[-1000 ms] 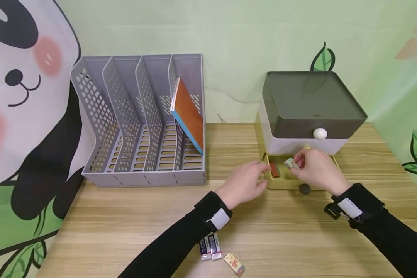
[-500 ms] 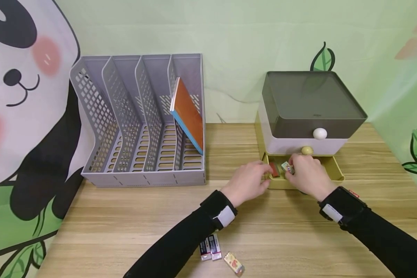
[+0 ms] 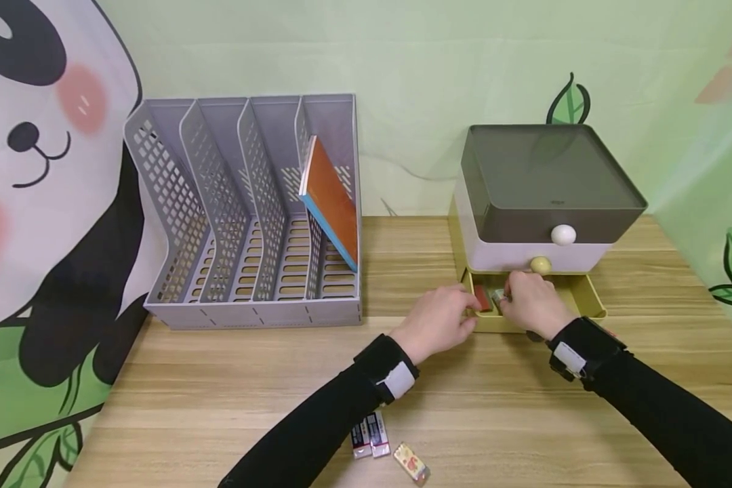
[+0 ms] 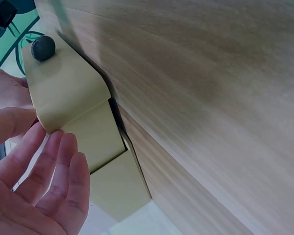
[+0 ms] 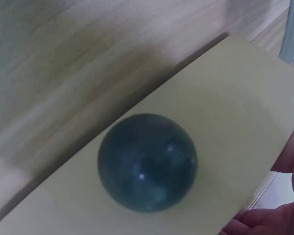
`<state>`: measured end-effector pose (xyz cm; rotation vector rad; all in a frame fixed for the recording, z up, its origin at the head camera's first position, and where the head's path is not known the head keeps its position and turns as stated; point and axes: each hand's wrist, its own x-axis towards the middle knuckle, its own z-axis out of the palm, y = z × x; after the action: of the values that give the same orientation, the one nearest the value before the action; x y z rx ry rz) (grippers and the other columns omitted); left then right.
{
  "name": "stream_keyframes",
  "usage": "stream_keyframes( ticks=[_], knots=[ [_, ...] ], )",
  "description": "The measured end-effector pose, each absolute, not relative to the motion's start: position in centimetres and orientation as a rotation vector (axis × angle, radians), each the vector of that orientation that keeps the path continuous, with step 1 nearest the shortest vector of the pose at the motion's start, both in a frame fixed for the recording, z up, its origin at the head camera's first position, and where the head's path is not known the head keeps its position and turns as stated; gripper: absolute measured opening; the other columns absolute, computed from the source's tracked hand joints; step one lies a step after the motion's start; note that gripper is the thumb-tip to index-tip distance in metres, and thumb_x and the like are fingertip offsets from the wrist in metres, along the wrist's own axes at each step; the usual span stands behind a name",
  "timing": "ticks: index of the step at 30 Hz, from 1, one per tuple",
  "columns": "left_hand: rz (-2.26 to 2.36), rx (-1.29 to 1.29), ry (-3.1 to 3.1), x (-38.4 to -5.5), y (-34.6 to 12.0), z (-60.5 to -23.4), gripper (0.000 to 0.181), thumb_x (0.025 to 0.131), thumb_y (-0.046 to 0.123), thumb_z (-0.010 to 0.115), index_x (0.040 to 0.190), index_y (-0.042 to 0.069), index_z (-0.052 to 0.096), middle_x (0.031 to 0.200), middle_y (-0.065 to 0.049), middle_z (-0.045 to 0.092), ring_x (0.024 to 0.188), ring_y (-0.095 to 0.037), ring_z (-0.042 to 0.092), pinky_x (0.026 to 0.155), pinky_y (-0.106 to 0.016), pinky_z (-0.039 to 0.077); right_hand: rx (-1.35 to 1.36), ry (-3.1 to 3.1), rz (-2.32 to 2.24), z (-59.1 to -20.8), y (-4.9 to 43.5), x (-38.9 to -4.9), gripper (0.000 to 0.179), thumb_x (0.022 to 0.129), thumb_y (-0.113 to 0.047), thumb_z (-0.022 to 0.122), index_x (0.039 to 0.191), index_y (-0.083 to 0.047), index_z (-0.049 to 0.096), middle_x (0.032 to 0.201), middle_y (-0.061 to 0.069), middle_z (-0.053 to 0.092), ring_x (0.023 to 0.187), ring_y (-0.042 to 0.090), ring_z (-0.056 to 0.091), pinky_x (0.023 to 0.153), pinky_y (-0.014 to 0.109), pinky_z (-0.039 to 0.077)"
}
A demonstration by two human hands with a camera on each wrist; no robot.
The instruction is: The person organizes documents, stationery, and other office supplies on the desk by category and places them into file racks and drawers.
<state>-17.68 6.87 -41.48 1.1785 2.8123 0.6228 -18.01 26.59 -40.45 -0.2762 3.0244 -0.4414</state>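
My right hand (image 3: pixel 535 305) reaches into the pulled-out yellow drawer (image 3: pixel 587 298) and pinches a small eraser in a patterned wrapper (image 3: pixel 497 297), mostly covered by the fingers. Beside it, along the drawer's left wall, lies a reddish-brown block (image 3: pixel 482 298). At the drawer's front left corner, my left hand (image 3: pixel 434 322) holds the edge between thumb and fingers; the left wrist view shows the fingertips (image 4: pixel 56 134) against the corner. A round dark knob (image 5: pixel 147 164) on the drawer front fills much of the right wrist view.
Above the drawer sit a white tier (image 3: pixel 512 256) and a dark grey top (image 3: pixel 555 169) with a white knob. Left stands a grey file rack (image 3: pixel 256 315) holding an orange notebook (image 3: pixel 331 203). Two erasers in dark sleeves (image 3: pixel 369 434) and a yellow patterned eraser (image 3: pixel 411 463) lie near the front.
My right hand has moved left and lowered the eraser into the drawer, beside the reddish-brown block. My left hand has shifted slightly right at the drawer's corner.
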Motion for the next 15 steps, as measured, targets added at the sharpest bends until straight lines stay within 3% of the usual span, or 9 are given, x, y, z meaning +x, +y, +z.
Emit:
stream_keyframes(
  ticks=[15],
  knots=[
    [0.615,1.165,2.801,-17.62,6.78,-41.32,0.022,0.092,0.021,0.068,0.113,0.014,0.071,0.102,0.006,0.061,0.089,-0.006,0.059,0.071,-0.018,0.045,-0.263,2.944,-0.598,-41.11,26.89,-18.0,0.009,0.086,-0.008,0.059,0.091,-0.002,0.054,0.085,0.008,0.055,0.076,0.024,0.054,0.069,0.042,0.046]
  ],
)
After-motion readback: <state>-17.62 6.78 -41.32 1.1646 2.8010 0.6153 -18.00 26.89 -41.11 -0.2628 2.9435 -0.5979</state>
